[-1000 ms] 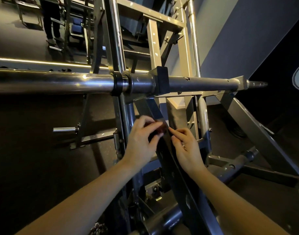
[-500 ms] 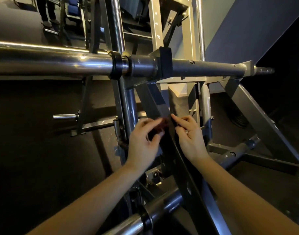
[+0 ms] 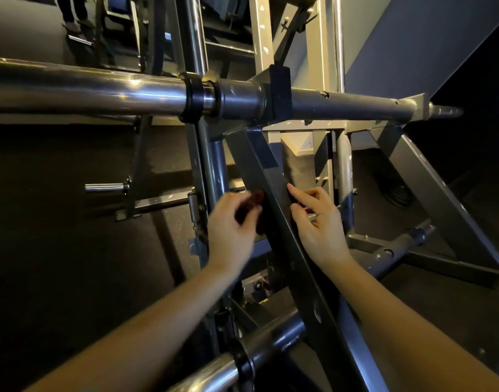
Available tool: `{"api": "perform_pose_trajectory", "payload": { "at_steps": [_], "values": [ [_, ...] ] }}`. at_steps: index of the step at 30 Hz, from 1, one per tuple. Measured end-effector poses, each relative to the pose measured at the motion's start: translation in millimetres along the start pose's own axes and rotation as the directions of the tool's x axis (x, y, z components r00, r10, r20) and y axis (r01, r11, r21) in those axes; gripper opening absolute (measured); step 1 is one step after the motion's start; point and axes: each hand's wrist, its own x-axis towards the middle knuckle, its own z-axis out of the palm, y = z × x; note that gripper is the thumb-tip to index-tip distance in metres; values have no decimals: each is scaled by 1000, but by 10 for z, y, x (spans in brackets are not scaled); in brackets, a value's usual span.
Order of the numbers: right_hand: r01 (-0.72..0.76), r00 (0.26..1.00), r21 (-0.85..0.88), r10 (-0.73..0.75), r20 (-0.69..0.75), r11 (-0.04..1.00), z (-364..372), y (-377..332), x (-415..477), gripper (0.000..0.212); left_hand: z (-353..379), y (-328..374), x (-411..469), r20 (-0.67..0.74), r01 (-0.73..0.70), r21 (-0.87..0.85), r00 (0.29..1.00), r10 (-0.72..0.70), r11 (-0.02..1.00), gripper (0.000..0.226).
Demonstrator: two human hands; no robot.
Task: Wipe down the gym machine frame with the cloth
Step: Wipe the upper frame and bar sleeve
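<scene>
A dark diagonal frame beam (image 3: 273,176) of the gym machine runs from under the chrome bar (image 3: 87,91) down toward me. My left hand (image 3: 232,233) grips a small dark red cloth (image 3: 249,206) against the beam's left side; the hand is blurred. On the beam's right edge my right hand (image 3: 317,224) touches the metal with its index finger extended and the other fingers curled. Most of the cloth is hidden by my fingers and the beam.
A second chrome bar (image 3: 242,360) with a black collar crosses below my arms. Grey braces (image 3: 429,182) and uprights (image 3: 259,43) stand behind and to the right. A short chrome peg (image 3: 104,187) sticks out at the left. A person's legs (image 3: 73,15) stand far off, top left.
My left hand has slid the cloth slightly down and left along the beam. The view has tilted down, bringing the lower chrome bar into sight. My right hand keeps its place on the beam.
</scene>
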Motion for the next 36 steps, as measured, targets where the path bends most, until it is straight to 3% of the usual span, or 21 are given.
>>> {"api": "perform_pose_trajectory", "payload": {
  "at_steps": [3, 5, 8, 10, 13, 16, 20, 23, 26, 28, 30, 33, 36],
  "values": [
    [-17, 1000, -6, 17, 5, 1000, -2, 12, 7, 41, -16, 126, -720, 234, -18, -89, 971, 38, 996, 30],
    [-8, 1000, -15, 8, 3, 1000, 3, 12, 8, 41, -55, 152, -695, 285, -17, -112, 957, 48, 994, 30],
    [3, 1000, -8, -3, 2, 1000, 10, 6, 5, 41, -72, 112, 30, 65, -42, -4, 997, 42, 999, 33],
    [-3, 1000, -16, 3, 1, 1000, 0, 0, 13, 41, -103, 51, 597, -67, 81, -1, 994, -81, 997, 29],
    [5, 1000, -39, -5, 6, 999, -4, -14, -1, 42, -42, 4, 659, -130, 120, 11, 985, -118, 993, 29],
    [9, 1000, -46, -9, -5, 999, 11, -6, 21, 41, 32, 27, -32, -1, 31, -11, 1000, -31, 999, 31],
    [2, 1000, -52, -2, -2, 999, 16, -5, 17, 41, -34, 138, -614, 254, 39, -72, 967, -19, 997, 30],
    [16, 1000, -59, -16, -10, 998, 20, -7, 0, 41, -50, 28, 0, 102, -3, -13, 995, 4, 1000, 31],
    [21, 1000, -75, -22, -15, 997, 22, -16, 0, 42, -95, -120, 781, -28, 178, -25, 984, -179, 984, 31],
    [24, 1000, -82, -26, -13, 996, 24, -15, -2, 42, -82, -138, 771, -46, 154, -11, 987, -154, 988, 30],
    [30, 999, -93, -31, -15, 995, 27, -13, 2, 42, -51, -92, 317, -10, 25, 29, 1000, -25, 999, 30],
    [28, 999, -105, -31, -23, 994, 35, 3, 10, 42, -30, 30, -498, 191, -39, -72, 980, 52, 997, 27],
    [15, 999, -103, -19, -36, 995, 40, 15, 6, 42, -56, 42, -416, 228, -67, -88, 970, 86, 994, 26]
  ]
}}
